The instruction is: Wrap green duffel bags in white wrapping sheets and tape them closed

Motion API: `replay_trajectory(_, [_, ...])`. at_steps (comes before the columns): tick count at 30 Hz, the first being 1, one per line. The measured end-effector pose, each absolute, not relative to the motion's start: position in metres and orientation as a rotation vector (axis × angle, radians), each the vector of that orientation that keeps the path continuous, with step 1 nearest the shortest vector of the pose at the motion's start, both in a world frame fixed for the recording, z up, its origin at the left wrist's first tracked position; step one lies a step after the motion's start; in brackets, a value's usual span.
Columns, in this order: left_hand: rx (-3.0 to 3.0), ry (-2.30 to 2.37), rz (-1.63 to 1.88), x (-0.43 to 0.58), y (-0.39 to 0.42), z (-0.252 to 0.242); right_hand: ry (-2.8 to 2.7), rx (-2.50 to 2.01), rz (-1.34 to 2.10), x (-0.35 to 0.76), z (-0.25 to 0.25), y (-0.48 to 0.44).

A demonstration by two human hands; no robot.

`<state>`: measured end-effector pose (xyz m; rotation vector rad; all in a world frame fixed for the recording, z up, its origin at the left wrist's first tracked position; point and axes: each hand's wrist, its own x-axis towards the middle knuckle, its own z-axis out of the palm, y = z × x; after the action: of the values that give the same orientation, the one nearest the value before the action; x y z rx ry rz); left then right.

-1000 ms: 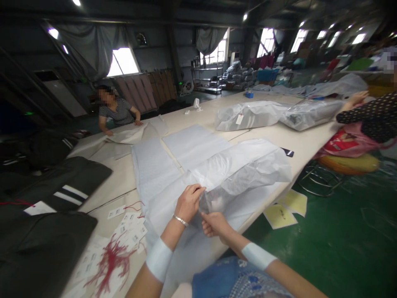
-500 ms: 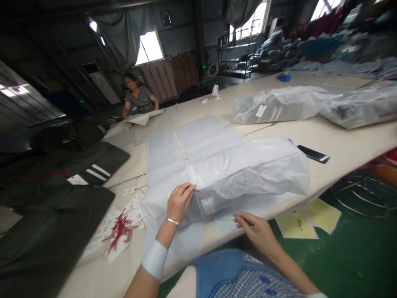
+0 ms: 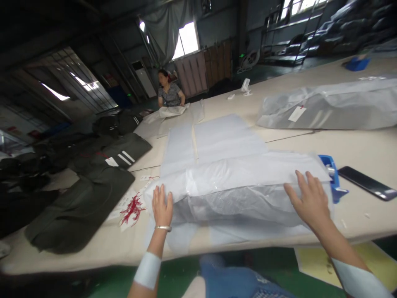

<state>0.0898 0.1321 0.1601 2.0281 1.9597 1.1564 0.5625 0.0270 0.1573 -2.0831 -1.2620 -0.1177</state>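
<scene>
A clear plastic bag (image 3: 235,178) with something grey folded inside lies lengthwise before me. My left hand (image 3: 162,205) lies at its left end, fingers stretched out over the plastic. At the right end my right hand (image 3: 310,200) has its fingers spread over the bag; whether it presses on the plastic I cannot tell. Just past that end, partly hidden by the bag, is a blue tape dispenser (image 3: 334,178). Flat translucent plastic bags (image 3: 228,134) are spread behind and beneath the filled one.
Dark green garments (image 3: 83,207) and white tags with red strings (image 3: 133,211) lie to the left. A phone (image 3: 367,182) and another filled bag (image 3: 335,109) are on the right. Across the table (image 3: 313,145) is a co-worker (image 3: 170,94) with pale material. Yellow sheets (image 3: 347,265) lie below.
My left hand has moved from the bag's near edge to its left end and opened out. My right hand has come up over the right end. The tape dispenser shows more.
</scene>
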Motion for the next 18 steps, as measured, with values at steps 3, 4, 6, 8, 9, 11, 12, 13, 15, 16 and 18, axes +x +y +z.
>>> replay_trajectory(3, [1.716,1.844,1.144,0.092,0.139,0.143,-1.139,-2.032,0.381,0.567,0.132,0.039])
replay_trajectory(4, [1.630,1.790,1.124,0.093,0.141,0.140,-1.088,-2.001,0.527,0.565,0.126,0.041])
replay_trajectory(6, [1.515,1.716,1.094,0.097,0.142,0.139,-0.988,-1.942,0.705,0.558,0.119,0.044])
replay_trajectory(8, [1.476,1.703,1.079,0.097,0.143,0.141,-0.920,-1.895,0.742,0.552,0.116,0.045])
replay_trajectory(9, [1.466,1.709,1.074,0.096,0.143,0.142,-0.899,-1.885,0.738,0.551,0.116,0.046])
replay_trajectory(11, [1.457,1.735,1.068,0.089,0.145,0.138,-0.871,-1.883,0.731,0.552,0.117,0.047])
replay_trajectory(12, [1.447,1.761,1.091,0.084,0.147,0.134,-0.859,-1.877,0.731,0.554,0.117,0.048])
replay_trajectory(13, [1.446,1.804,1.120,0.080,0.151,0.127,-0.839,-1.867,0.732,0.556,0.117,0.050])
replay_trajectory(15, [1.417,1.860,1.111,0.073,0.162,0.111,-0.744,-1.839,0.738,0.559,0.115,0.052])
replay_trajectory(16, [1.367,1.862,1.102,0.071,0.167,0.103,-0.677,-1.822,0.749,0.559,0.114,0.053])
replay_trajectory(18, [1.255,1.823,1.050,0.072,0.175,0.093,-0.558,-1.774,0.786,0.554,0.111,0.054])
